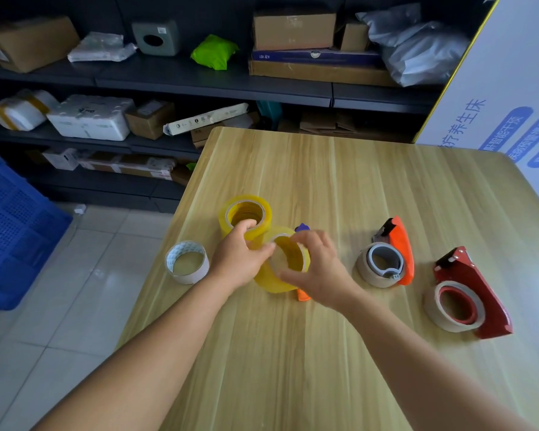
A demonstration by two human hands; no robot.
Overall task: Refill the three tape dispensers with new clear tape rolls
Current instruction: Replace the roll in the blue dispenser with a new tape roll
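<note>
Soft, even daylight lit the scene, brightest toward three o'clock. The tabletop (pixel 339 181) carried a mild sheen, and short, faint shadows fell beside things resting on it. The floor tiles (pixel 75 259) at eight o'clock reflected pale glare. Shelves (pixel 199 79) at twelve o'clock were dim. Wide-angle distortion bent the edges; detail was slightly soft throughout.

This looks like a parcel storeroom or shipping station. From nine to one o'clock run dark shelves (pixel 199 77) loaded with cardboard boxes (pixel 294 28), grey mailer bags (pixel 417 54), a green pouch (pixel 213 52), a white foam box (pixel 91 117) and taped bundles. A blue crate (pixel 11 231) sits on the tiled floor (pixel 75 290) at nine o'clock. A printed board (pixel 504 88) with blue lettering leans at two o'clock. The wooden counter (pixel 339 181) at centre carries tape rolls (pixel 245 214) and dispensers (pixel 470 290), packing gear.
</note>
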